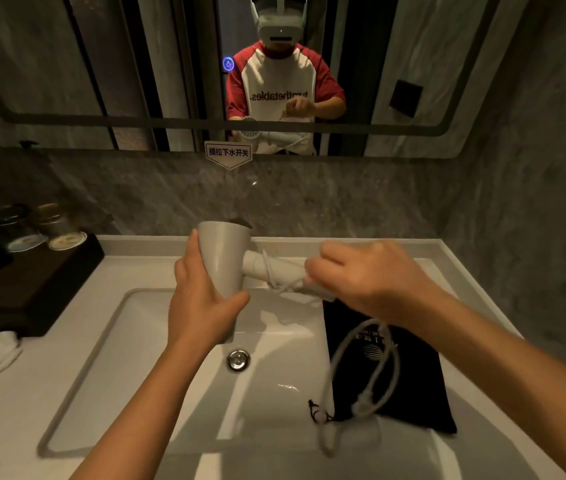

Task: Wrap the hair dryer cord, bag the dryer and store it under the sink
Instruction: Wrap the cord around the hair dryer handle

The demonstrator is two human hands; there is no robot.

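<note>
Cord loop dangles; R hand pinches cord at handle, L hand clamps dryer barrel.

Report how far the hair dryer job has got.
Done: a few cord turns sit on the dryer's handle. In hand: left hand grips the hair dryer, right hand winds the cord, which hangs in a long loop. Left: finish winding, fill the black bag lying flat by the sink, store it.
</note>
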